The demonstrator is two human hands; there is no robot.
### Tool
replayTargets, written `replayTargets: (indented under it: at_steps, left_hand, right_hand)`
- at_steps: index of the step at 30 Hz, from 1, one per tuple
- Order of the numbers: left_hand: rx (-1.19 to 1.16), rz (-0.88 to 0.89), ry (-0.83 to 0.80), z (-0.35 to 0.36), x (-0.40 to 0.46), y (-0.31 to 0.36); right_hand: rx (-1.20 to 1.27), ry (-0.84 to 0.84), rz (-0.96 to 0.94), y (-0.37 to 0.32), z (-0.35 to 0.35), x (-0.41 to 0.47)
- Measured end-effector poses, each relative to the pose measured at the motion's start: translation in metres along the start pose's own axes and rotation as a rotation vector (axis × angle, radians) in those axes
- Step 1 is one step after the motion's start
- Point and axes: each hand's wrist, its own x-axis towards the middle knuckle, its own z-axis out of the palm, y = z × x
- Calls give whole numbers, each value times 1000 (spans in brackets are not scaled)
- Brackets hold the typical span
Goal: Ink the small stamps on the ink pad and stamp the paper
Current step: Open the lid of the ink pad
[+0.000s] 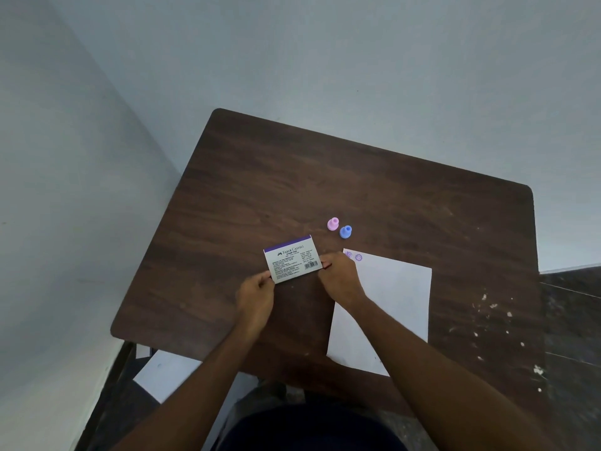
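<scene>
Both hands hold a closed stamp pad case, white with a purple strip and printed text, just over the brown table. My left hand pinches its lower left corner. My right hand grips its right edge. Behind the case stand two small stamps, a pink stamp and a blue stamp, upright and untouched. To the right lies a white sheet of paper with two purple stamp prints at its far left corner. My right forearm crosses the sheet's near left part.
The brown wooden table stands in a corner of pale walls. Its far half is bare wood. White specks mark its right side. A dark floor shows at the right, and a white sheet lies on the floor below the table's near left edge.
</scene>
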Motion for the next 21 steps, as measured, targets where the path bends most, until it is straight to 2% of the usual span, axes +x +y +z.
replayTargets:
  at_steps: [6, 10, 13, 17, 21]
  left_hand:
    - [-54, -38, 75, -5, 3, 6]
    - [-90, -2, 101, -14, 4, 18]
    - [-55, 50, 151, -20, 8, 29]
    - [40, 114, 185, -26, 15, 41]
    - [-54, 97, 118, -26, 22, 49]
  right_hand:
    - [-19, 62, -49, -4, -6, 2]
    - [-4, 136, -157, -14, -13, 8]
    - [26, 165, -156, -25, -14, 14]
    - [30, 125, -68, -39, -14, 28]
    - [-21, 24, -174, -43, -15, 38]
